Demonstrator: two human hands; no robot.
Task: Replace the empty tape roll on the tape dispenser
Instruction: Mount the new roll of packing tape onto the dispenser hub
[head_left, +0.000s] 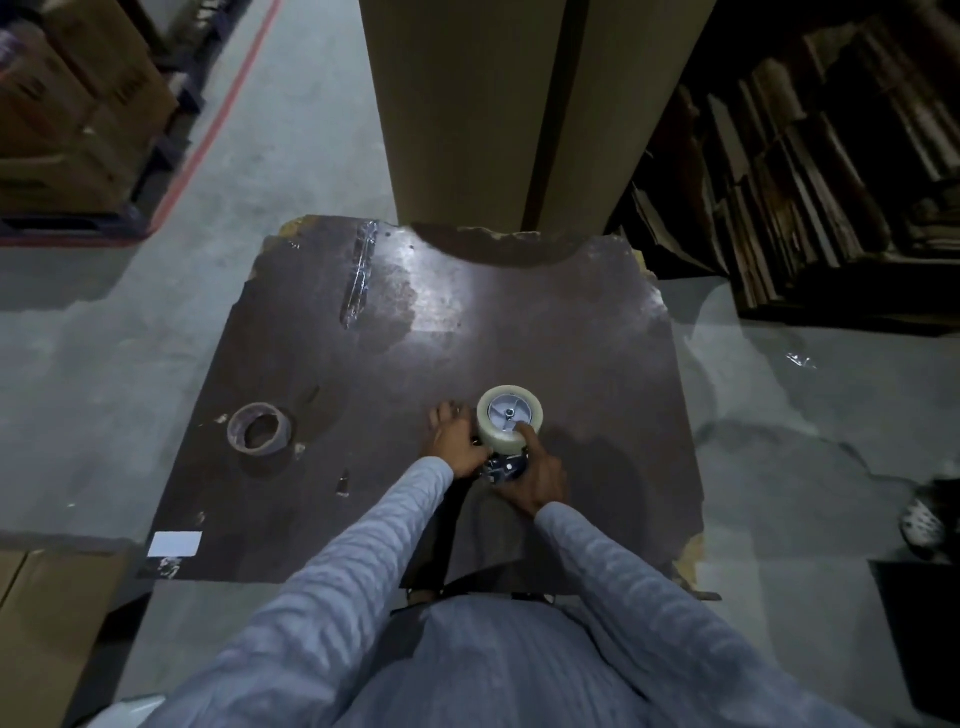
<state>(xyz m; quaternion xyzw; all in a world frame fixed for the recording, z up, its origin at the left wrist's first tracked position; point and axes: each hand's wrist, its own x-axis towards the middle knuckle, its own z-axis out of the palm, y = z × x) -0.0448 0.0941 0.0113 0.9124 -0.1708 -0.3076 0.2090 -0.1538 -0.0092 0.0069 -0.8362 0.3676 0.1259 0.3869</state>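
Observation:
A full roll of clear tape (503, 434) sits on the hub of the tape dispenser (505, 467), which lies on its side on the dark brown table (467, 338). My right hand (537, 475) grips the dispenser's body, its forefinger pressing on the roll's hub. My left hand (457, 436) rests against the left side of the roll and dispenser, fingers spread on the table. The empty brown tape core (258, 429) lies apart on the table's left side.
A strip of crumpled clear tape (359, 275) lies at the table's far left. A white label (174, 544) is stuck near the front left corner. Tall cardboard (493, 104) stands behind the table; stacked cardboard (831, 156) at right, boxes (67, 104) at left.

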